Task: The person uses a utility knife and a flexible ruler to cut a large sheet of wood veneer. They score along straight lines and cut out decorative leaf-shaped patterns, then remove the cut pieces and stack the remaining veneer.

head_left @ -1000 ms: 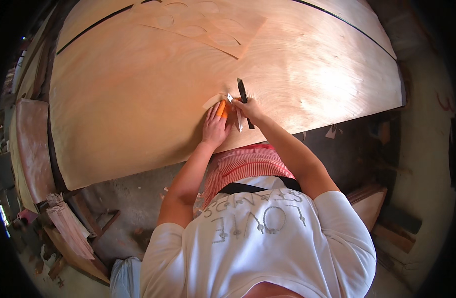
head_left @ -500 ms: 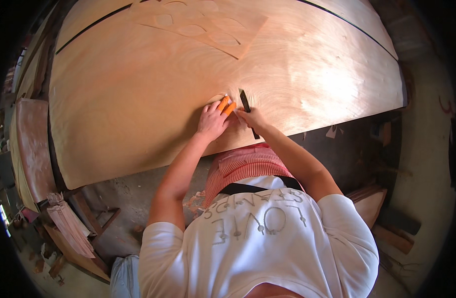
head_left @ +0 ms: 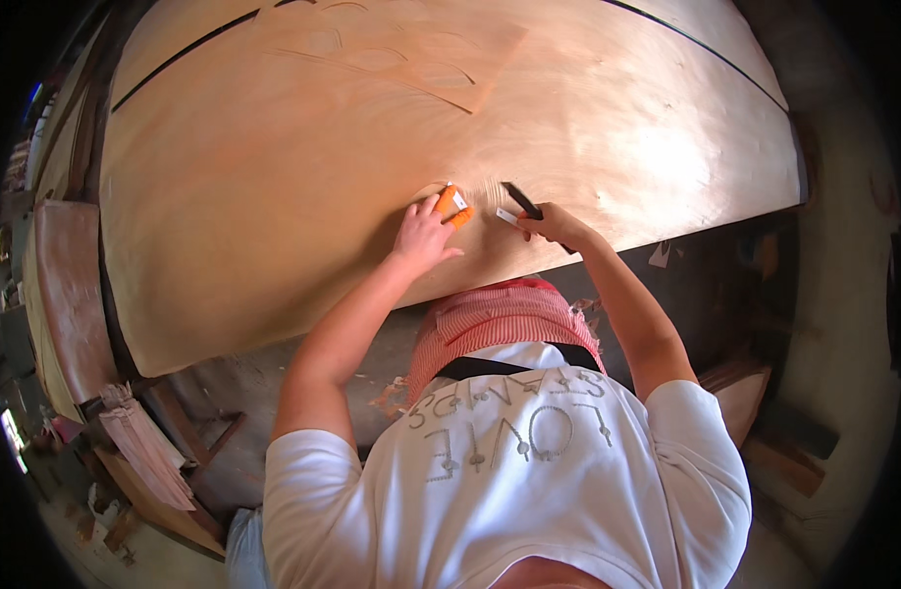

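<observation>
Worktop (head_left: 244, 255): broad pale wooden sheet, fine wavy grain, glossy towards its right end, dark line along its far side.

Black tool (head_left: 522, 198): slim, straight, matt-looking, bar-shaped; lies slantwise inside the near edge, right of the middle, one end towards the far side, the other close to the near edge.

White strip (head_left: 509, 217): small, narrow, flat, a dark mark near its free end; juts leftward beside the black tool.

Right hand (head_left: 556, 226): fingers closed about the black tool; white strip emerges at the same fingers, its exact hold hidden.

Left hand (head_left: 424, 234): well apart from the right hand, inside the near edge; thumb spread away, orange covers (head_left: 461, 217) on two fingers.

White piece (head_left: 459, 200): small, dark-marked, between the covered fingers; whether pinched, cannot tell.

Thin wood piece (head_left: 430, 188): pale, round-edged, partly under the left fingertips.

Cut-out sheet (head_left: 492, 74): thin, tan, curved openings; near the far edge.
</observation>
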{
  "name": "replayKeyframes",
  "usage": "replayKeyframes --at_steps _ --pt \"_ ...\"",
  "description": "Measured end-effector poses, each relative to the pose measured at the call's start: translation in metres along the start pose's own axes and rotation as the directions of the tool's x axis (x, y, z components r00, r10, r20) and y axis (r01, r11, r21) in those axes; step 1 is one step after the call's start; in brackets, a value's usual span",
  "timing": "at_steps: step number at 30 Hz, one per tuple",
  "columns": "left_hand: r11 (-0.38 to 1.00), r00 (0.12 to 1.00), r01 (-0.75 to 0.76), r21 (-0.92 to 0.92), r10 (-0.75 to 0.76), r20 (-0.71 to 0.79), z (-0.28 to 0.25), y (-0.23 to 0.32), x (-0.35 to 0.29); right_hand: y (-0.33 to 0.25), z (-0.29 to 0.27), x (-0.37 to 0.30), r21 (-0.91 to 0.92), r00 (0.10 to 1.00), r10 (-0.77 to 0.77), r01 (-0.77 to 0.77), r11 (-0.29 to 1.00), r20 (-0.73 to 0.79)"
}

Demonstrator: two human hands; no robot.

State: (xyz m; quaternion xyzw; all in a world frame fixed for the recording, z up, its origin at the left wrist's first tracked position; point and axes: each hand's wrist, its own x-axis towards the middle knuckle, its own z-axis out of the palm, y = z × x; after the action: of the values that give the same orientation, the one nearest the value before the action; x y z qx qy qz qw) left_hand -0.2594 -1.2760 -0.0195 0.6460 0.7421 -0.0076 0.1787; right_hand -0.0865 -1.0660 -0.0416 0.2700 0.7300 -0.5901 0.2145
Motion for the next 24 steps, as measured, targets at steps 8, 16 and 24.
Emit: replayKeyframes --at_steps 8,16,24 --pt "0.907 0.675 0.284 -0.31 -0.419 -0.608 0.05 -0.028 -0.049 -0.044 0.076 0.035 0.479 0.998 -0.012 0.043 0.877 -0.068" --pt "0.919 0.749 0.289 -0.267 -0.391 -0.535 0.046 -0.028 -0.054 -0.077 0.133 0.098 0.232 0.947 -0.047 0.126 0.965 -0.319" --pt "0.968 0.868 0.218 -0.124 -0.251 -0.428 0.047 -0.038 -0.045 -0.065 0.121 0.098 0.365 0.97 0.148 -0.069 0.929 -0.194"
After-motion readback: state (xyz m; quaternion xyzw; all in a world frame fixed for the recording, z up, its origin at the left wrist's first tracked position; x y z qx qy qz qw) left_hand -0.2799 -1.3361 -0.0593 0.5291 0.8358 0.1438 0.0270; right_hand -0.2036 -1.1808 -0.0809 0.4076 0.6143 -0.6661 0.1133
